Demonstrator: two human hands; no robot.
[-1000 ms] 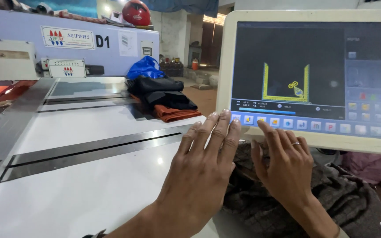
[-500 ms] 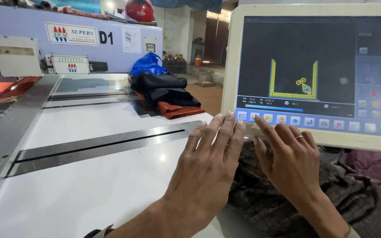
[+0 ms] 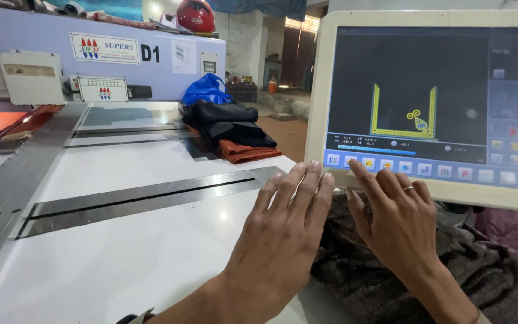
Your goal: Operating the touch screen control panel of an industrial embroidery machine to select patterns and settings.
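Observation:
My left hand (image 3: 283, 231) lies flat, fingers together and stretched forward, at the right edge of the white machine table (image 3: 121, 240), fingertips near the lower left corner of a touch screen panel (image 3: 430, 102). My right hand (image 3: 394, 219) reaches up with its index finger touching the row of icons along the screen's bottom edge; a ring is on one finger. The screen shows a yellow U-shaped border pattern with a small curled motif on a dark field. Both hands hold nothing. A grey woollen cloth (image 3: 391, 282) lies under my right hand.
A metal slotted plate (image 3: 145, 195) runs across the table. Folded dark and orange fabrics (image 3: 232, 129) with a blue bag (image 3: 205, 90) sit at the far end. A lilac machine housing (image 3: 91, 54) spans the back, a red helmet (image 3: 194, 15) on top.
The view has shifted slightly so the screen appears closer and higher. Both hands stay almost in place, my right index finger still at the icon row.

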